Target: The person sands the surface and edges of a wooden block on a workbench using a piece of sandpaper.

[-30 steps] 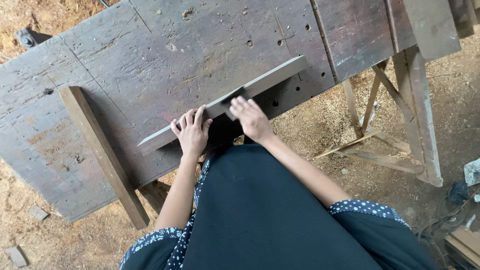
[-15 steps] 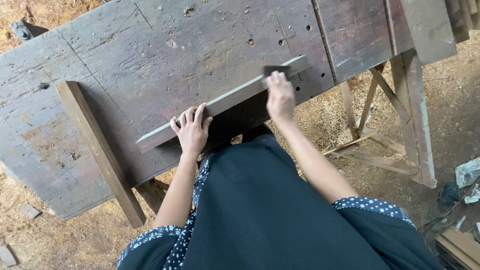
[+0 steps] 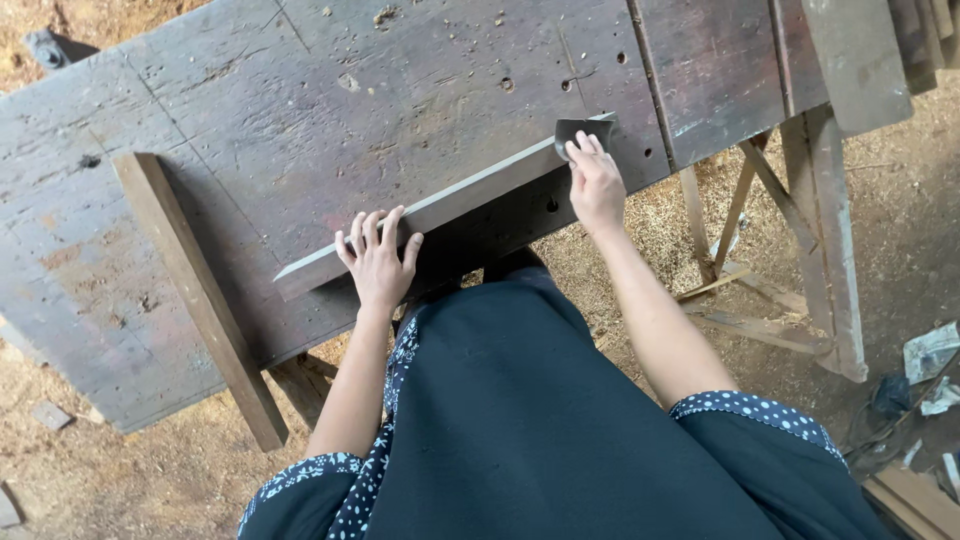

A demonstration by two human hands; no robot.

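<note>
From the head camera, a long grey strip (image 3: 440,205) lay slantwise on the dark bench (image 3: 300,90), close to its near edge, one end low toward the left and the other rising toward the right. The left hand (image 3: 378,258) lay flat on the strip's lower end, fingers spread and pressing it down. The right hand (image 3: 596,183) was at the strip's upper end, its fingers held close together and bearing on a small dark sheet (image 3: 580,133) that sat on that end of the strip. A brown batten (image 3: 195,290) lay across the bench's left part, well apart from both hands, its lower end jutting past the near edge. Sawdust (image 3: 640,230) covered the ground under the bench's right end, beside the wooden trestle legs (image 3: 810,250).
</note>
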